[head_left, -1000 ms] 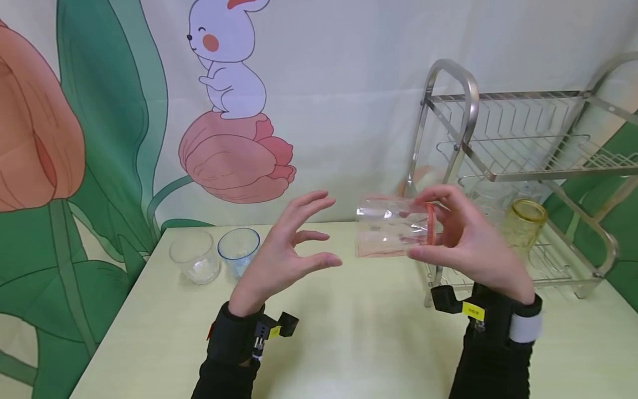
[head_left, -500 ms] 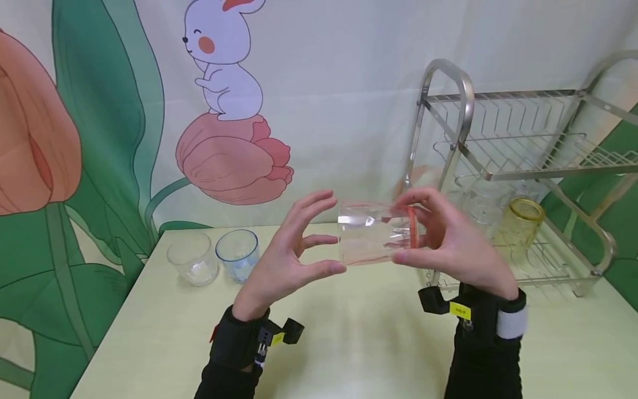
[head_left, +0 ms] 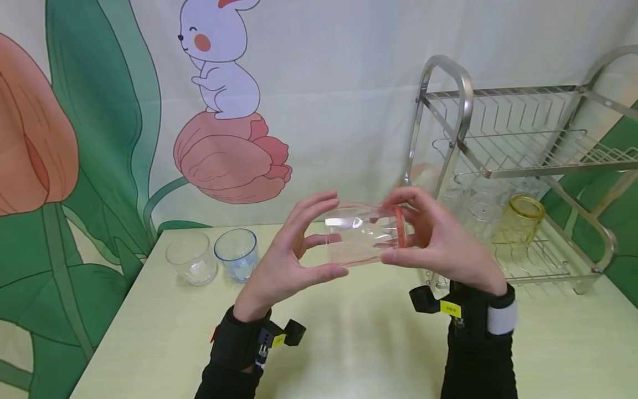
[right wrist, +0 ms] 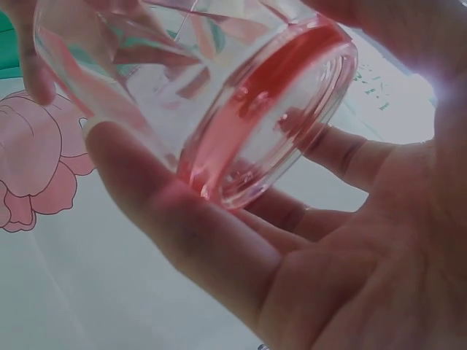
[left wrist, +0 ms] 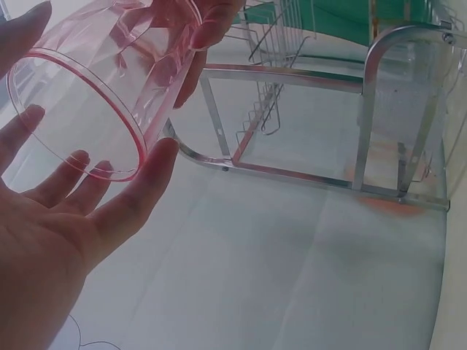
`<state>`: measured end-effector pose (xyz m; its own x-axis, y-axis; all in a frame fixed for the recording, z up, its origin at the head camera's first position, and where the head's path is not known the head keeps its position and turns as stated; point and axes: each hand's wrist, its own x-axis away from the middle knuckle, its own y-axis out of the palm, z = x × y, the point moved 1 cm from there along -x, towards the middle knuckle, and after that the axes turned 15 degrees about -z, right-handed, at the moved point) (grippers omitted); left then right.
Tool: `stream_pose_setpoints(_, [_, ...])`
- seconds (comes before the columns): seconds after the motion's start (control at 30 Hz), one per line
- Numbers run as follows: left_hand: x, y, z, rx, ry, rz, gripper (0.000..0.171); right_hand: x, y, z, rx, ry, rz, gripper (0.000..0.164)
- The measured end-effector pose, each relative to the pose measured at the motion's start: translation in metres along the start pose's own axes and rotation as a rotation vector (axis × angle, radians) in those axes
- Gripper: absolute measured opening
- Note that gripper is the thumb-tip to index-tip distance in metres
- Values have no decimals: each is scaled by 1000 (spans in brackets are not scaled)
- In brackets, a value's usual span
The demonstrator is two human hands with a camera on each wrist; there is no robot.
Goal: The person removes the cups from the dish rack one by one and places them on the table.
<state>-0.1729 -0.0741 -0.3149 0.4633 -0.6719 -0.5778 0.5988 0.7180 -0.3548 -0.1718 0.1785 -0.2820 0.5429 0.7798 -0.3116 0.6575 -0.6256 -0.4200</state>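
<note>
My right hand (head_left: 438, 244) holds a clear pink drinking glass (head_left: 356, 241) sideways in the air, gripping it near its red-tinted base. Toward the left faces the glass's open mouth. My left hand (head_left: 281, 260) is spread around that mouth, fingers above and behind, thumb below. In the left wrist view the thumb lies close along the pink rim (left wrist: 135, 149); firm contact cannot be told. The right wrist view shows the thick base (right wrist: 255, 102) between the right thumb and fingers.
A clear glass (head_left: 191, 260) and a blue-rimmed glass (head_left: 236, 255) stand at the table's back left. At right is a two-tier metal dish rack (head_left: 463, 111), its lower tier holding a yellow glass (head_left: 520, 221) and several clear glasses (head_left: 483, 208). A printed curtain (head_left: 339, 111) hangs behind.
My right hand has brought the pink glass leftward, so its mouth now sits between the left hand's thumb and fingers. The left hand has barely moved.
</note>
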Motion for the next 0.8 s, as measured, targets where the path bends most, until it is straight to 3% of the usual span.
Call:
stream_pose_setpoints(0.43, [2, -6, 0, -115, -18, 45, 70, -3, -2, 2, 15, 51, 20, 69])
stream_pose_setpoints(0.67, [7, -15, -2, -162, -65, 77, 73, 11, -13, 3, 80, 114, 61, 67])
stream_pose_setpoints(0.8, [10, -20, -3, -197, -106, 92, 72, 21, -21, 2, 97, 104, 74, 65])
